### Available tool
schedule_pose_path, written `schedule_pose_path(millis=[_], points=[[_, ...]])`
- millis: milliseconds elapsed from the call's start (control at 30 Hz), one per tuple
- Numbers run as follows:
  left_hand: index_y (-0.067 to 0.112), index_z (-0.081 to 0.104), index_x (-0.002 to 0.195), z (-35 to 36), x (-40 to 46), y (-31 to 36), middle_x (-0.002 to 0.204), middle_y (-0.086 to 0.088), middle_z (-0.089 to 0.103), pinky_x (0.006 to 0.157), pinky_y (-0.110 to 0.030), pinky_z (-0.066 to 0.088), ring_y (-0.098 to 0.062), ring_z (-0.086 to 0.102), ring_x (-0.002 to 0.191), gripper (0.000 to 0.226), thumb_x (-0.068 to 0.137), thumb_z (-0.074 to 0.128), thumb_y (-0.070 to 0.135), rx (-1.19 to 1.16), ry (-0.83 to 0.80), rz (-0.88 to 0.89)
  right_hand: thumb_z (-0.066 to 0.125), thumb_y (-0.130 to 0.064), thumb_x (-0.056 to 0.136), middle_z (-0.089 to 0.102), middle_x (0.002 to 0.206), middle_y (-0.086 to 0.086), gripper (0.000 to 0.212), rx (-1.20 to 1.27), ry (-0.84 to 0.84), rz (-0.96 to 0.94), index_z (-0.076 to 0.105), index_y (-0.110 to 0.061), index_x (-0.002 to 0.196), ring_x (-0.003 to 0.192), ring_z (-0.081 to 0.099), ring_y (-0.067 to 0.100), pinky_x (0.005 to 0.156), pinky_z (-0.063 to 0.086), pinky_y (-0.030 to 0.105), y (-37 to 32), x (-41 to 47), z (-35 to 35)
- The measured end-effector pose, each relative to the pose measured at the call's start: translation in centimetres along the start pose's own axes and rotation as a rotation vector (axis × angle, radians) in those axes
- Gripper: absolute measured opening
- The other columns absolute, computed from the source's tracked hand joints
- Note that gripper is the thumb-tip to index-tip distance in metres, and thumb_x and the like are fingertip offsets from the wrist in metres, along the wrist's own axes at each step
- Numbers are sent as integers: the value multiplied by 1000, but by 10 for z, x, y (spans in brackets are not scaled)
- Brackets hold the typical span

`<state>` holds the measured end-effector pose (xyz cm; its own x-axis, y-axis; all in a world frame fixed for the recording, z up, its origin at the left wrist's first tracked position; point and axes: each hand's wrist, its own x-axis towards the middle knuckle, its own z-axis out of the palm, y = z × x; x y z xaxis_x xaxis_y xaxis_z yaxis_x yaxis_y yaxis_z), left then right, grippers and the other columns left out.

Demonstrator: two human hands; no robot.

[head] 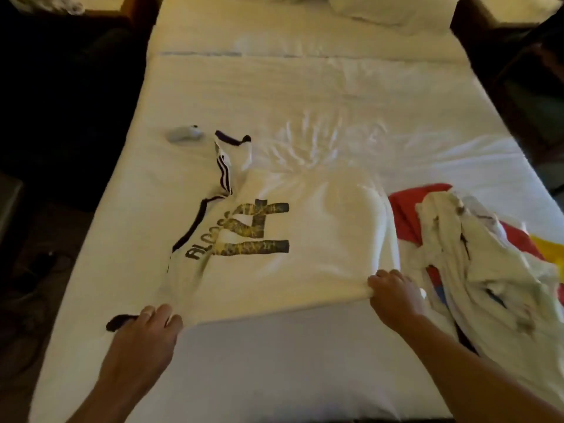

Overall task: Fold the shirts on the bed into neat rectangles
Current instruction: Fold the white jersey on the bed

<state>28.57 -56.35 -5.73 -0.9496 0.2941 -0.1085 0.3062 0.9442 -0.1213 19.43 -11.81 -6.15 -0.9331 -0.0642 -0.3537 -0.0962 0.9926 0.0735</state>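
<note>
A white jersey (305, 239) with dark trim and gold-black lettering lies spread across the middle of the bed (274, 377), its neck to the left. My left hand (152, 328) grips its near edge beside a dark-trimmed sleeve end. My right hand (393, 294) pinches the same near edge further right, lifting it slightly off the sheet. One sleeve (224, 166) with dark stripes sticks out toward the far left. A crumpled pile of white shirts (476, 264) lies to the right over a red, yellow and blue garment (406, 215).
A small grey object (184, 134) rests on the sheet beyond the jersey's sleeve. Pillows (381, 7) sit at the head of the bed. Dark floor flanks the bed on both sides, with dark furniture at the right (534, 87).
</note>
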Motion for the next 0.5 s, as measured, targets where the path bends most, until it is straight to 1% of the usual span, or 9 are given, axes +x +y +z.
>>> schedule_pose_path(millis=[33,100,133,167,233,267,367,433,500], points=[[10,65,69,28,-13,14,72,-12,54,42,-37,43,-33,56,57,13,66,63,-2,-11,-65,-16,77,-15,74,67,84,1,12,-12,-15,-11,71,-18,83,83,65,28,70,54,41,-2,-6,30],[10,69,75,75,-32,41,73,-14,56,50,-42,47,-34,59,59,22,57,78,1,-17,-190,-44,73,-18,80,67,99,0,17,-61,-116,-50,72,-21,97,98,62,25,81,53,41,-4,-18,85],[9,72,86,91,-37,55,78,-16,58,57,-46,48,-37,61,65,28,59,77,9,-13,-239,-68,71,-19,81,66,110,1,24,-78,-156,-64,70,-21,104,106,60,26,87,51,41,-2,-24,108],[7,73,100,106,-40,71,86,-19,60,64,-50,46,-39,62,73,39,62,70,16,-17,-266,-89,75,-19,76,65,116,5,32,-64,-161,-70,70,-19,107,108,59,30,88,51,44,3,-29,129],[5,68,121,120,-36,108,105,-25,61,73,-54,44,-44,60,91,58,66,60,19,-31,-272,-105,83,-16,63,62,124,13,50,-9,-123,-41,69,-15,111,108,57,37,82,54,50,15,-41,159],[4,65,126,123,-30,128,113,-26,60,77,-55,44,-45,59,97,61,67,59,19,-37,-266,-88,83,-18,64,58,130,15,55,5,-80,-22,66,-15,116,111,54,38,82,53,51,22,-49,171],[5,63,129,127,1,183,119,-23,58,77,-52,46,-44,58,99,59,72,68,20,-70,-246,0,73,-29,78,44,141,15,58,85,-18,111,54,-17,132,117,48,41,86,49,53,40,-67,189],[7,63,127,130,26,213,115,-20,58,72,-49,49,-42,60,93,58,72,77,22,-105,-270,57,68,-34,85,41,142,13,57,191,-11,224,48,-17,136,117,48,40,87,48,50,54,-71,195],[9,63,122,133,48,241,111,-17,59,68,-46,51,-40,62,87,52,74,78,24,-122,-298,92,60,-31,91,41,137,9,48,313,-42,295,45,-17,135,114,49,36,83,48,45,65,-71,200]])
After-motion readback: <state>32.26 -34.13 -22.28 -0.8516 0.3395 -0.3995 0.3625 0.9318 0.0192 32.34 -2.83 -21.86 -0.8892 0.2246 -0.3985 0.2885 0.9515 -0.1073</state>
